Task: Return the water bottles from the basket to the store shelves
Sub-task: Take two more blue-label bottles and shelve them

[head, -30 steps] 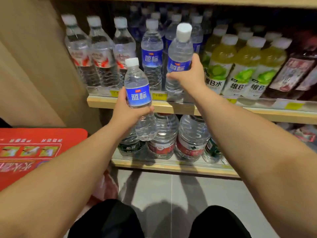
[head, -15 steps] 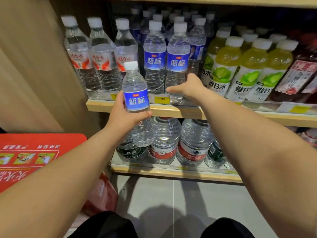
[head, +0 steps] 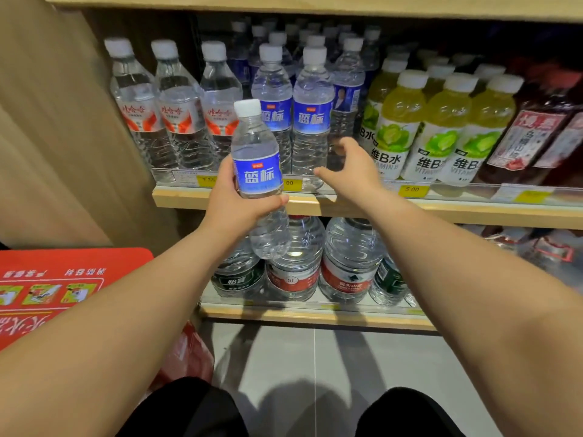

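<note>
A small water bottle [head: 258, 171] with a blue label and a white cap is held upright in the left hand [head: 235, 201], in front of the edge of the upper shelf [head: 315, 205]. The fingers are wrapped around its middle. It has been lifted a little since the earlier pictures.

The right hand [head: 348, 167] is empty now, with the fingers loosely spread. One second ago a blue-label bottle was held in it. That bottle [head: 312, 118] has been left standing on the upper shelf, beside another blue-label bottle [head: 273, 111], and the right hand has been pulled back from it, just in front of the shelf edge.

Red-label water bottles [head: 176, 111] are lined up on the left, and green drink bottles [head: 441, 127] on the right. Big water jugs [head: 350, 263] are seen on the lower shelf. A red box [head: 63, 279] is seen at the left.
</note>
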Demonstrator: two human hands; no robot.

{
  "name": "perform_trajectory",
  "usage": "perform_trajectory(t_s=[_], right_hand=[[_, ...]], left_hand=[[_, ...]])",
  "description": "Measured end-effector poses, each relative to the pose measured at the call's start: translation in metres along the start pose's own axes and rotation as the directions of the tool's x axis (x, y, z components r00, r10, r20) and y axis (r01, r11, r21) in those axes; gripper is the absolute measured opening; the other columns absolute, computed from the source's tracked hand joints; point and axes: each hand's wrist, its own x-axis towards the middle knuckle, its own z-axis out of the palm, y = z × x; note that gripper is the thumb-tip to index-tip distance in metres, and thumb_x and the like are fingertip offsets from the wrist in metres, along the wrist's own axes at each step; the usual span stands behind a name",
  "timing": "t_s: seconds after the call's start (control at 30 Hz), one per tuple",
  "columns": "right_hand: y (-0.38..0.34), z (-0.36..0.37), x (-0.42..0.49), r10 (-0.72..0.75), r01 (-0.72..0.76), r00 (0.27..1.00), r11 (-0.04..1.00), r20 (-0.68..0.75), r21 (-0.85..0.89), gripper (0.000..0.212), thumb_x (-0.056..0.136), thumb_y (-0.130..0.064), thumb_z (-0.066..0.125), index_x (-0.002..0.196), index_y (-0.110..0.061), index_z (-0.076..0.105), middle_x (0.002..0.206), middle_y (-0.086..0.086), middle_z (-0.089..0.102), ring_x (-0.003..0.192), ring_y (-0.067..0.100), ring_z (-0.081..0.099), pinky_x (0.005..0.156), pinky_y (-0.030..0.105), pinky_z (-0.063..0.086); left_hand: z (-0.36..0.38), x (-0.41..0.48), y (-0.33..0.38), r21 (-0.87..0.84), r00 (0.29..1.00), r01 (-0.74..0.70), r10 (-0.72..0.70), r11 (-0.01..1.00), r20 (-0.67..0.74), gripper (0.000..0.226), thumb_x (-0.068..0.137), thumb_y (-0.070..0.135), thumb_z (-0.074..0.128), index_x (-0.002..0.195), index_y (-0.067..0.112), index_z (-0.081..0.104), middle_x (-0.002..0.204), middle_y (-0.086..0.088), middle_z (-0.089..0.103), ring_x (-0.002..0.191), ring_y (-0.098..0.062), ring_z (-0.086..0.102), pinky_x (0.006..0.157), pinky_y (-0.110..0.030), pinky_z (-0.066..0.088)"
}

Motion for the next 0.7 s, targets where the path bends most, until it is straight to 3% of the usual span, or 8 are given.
perform_trajectory(t_s=[0.1, 0.2, 0.27, 0.3, 0.37, 0.43, 0.57, 0.7], right_hand=[[0.033, -0.018, -0.020, -0.030, 0.024, 0.993, 0.998, -0.114, -0.054, 0.044, 0.084, -0.032, 0.065, 0.124, -0.018, 0.056, 0.123, 0.000, 0.061, 0.118, 0.020, 0.053, 0.098, 0.037, 0.044], [0.058, -0.031, -0.032, -0.003, -0.016, 0.990, 0.991, -0.143, -0.131, 0.038, 0.084, -0.029, 0.061, 0.121, -0.019, 0.058, 0.122, -0.001, 0.062, 0.118, 0.021, 0.051, 0.102, 0.039, 0.039], [0.065, -0.035, -0.035, -0.019, 0.002, 0.993, 0.990, -0.120, -0.140, 0.041, 0.083, -0.026, 0.061, 0.123, -0.019, 0.057, 0.125, -0.001, 0.061, 0.120, 0.021, 0.050, 0.104, 0.038, 0.037], [0.067, -0.036, -0.036, -0.026, 0.011, 0.994, 0.990, -0.104, -0.144, 0.043, 0.083, -0.025, 0.061, 0.125, -0.020, 0.057, 0.127, -0.001, 0.060, 0.121, 0.021, 0.049, 0.105, 0.037, 0.035], [0.068, -0.038, -0.035, -0.034, 0.022, 0.997, 0.987, -0.076, -0.157, 0.046, 0.084, -0.025, 0.062, 0.129, -0.019, 0.055, 0.131, 0.000, 0.057, 0.124, 0.021, 0.047, 0.107, 0.036, 0.033], [0.071, -0.040, -0.034, -0.045, 0.035, 0.997, 0.988, -0.064, -0.153, 0.046, 0.085, -0.026, 0.062, 0.129, -0.018, 0.054, 0.131, 0.001, 0.057, 0.124, 0.020, 0.048, 0.106, 0.034, 0.034], [0.080, -0.041, -0.033, -0.060, 0.056, 0.998, 0.992, -0.031, -0.114, 0.047, 0.085, -0.026, 0.063, 0.130, -0.018, 0.054, 0.130, 0.002, 0.058, 0.123, 0.020, 0.047, 0.103, 0.031, 0.036], [0.088, -0.040, -0.034, -0.090, 0.088, 0.996, 0.991, -0.010, -0.101, 0.049, 0.084, -0.023, 0.062, 0.132, -0.019, 0.053, 0.133, 0.002, 0.056, 0.127, 0.020, 0.044, 0.106, 0.031, 0.031]], left_hand=[[0.031, 0.005, 0.022, 0.042, 0.992, -0.127, 0.126, 0.991, 0.023, 0.087, 0.061, 0.019, 0.090, 0.133, 0.025, 0.042, 0.123, 0.009, 0.060, 0.109, -0.001, 0.060, 0.097, -0.026, 0.051], [0.064, 0.013, 0.043, 0.147, 0.965, -0.262, 0.263, 0.954, 0.016, 0.093, 0.058, 0.030, 0.090, 0.136, 0.024, 0.041, 0.128, 0.005, 0.048, 0.111, 0.006, 0.048, 0.099, -0.007, 0.037], [0.083, 0.021, 0.053, 0.143, 0.951, -0.301, 0.308, 0.943, -0.028, 0.098, 0.053, 0.039, 0.090, 0.136, 0.024, 0.041, 0.130, 0.003, 0.049, 0.117, -0.005, 0.050, 0.104, -0.020, 0.042], [0.091, 0.025, 0.056, 0.136, 0.944, -0.313, 0.323, 0.940, -0.066, 0.100, 0.051, 0.044, 0.090, 0.135, 0.024, 0.041, 0.130, 0.002, 0.053, 0.120, -0.010, 0.052, 0.102, -0.031, 0.046], [0.108, 0.034, 0.061, 0.149, 0.930, -0.326, 0.346, 0.933, -0.127, 0.101, 0.048, 0.046, 0.089, 0.135, 0.024, 0.043, 0.128, 0.002, 0.056, 0.120, -0.015, 0.055, 0.097, -0.042, 0.050], [0.122, 0.041, 0.063, 0.156, 0.927, -0.318, 0.341, 0.935, -0.156, 0.097, 0.049, 0.040, 0.089, 0.134, 0.028, 0.043, 0.126, 0.005, 0.057, 0.116, -0.013, 0.056, 0.095, -0.041, 0.051], [0.143, 0.048, 0.052, 0.165, 0.935, -0.267, 0.297, 0.949, -0.192, 0.096, 0.059, 0.019, 0.088, 0.139, 0.032, 0.036, 0.125, 0.014, 0.056, 0.110, -0.003, 0.055, 0.091, -0.022, 0.046], [0.152, 0.053, 0.047, 0.239, 0.936, -0.225, 0.278, 0.945, -0.216, 0.110, 0.063, 0.021, 0.088, 0.149, 0.027, 0.020, 0.144, 0.003, 0.045, 0.128, -0.011, 0.047, 0.101, -0.021, 0.036]])
